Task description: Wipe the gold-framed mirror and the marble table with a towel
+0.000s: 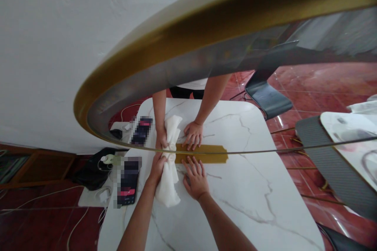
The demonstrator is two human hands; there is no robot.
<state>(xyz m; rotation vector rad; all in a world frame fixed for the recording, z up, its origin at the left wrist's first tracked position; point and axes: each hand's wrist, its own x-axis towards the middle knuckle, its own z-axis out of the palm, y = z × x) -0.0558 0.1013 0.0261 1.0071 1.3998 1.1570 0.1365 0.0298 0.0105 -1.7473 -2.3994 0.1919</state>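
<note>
evidently the two hands split the work between holding and bracing. the left hand [157, 166] has its thumb and fingers closed round a thin white cloth [167, 188], pinching it to a narrow waist so that the rest fans out towards the person; whether it is fabric or paper i cannot tell. that waist sits at the left end of the flat gold base [216, 159] under a mirror [232, 110], close against the lower edge, and bunching it this way probably gives a thick, controllable pad. how tightly the fingers squeeze cannot be told.

the right hand [196, 178] holds nothing: its fingers are spread, palm down, the tips resting on the base just right of the cloth. i take it that this steadies the base while the left hand bears on it, the spread fingers sharing the load.

the mirror stands upright on the marble-patterned table [253, 219], its thick gold rim [141, 62] curving up over the scene, and the base lies under the lower edge, presumably for a broad footing. the glass doubles both arms and the cloth, so only the pair below the thin lower edge is real. a smartphone [129, 182] lies left of the left arm near the table's edge, its display partly pixelated, perhaps set there to keep it out of the elbows' path.
</note>
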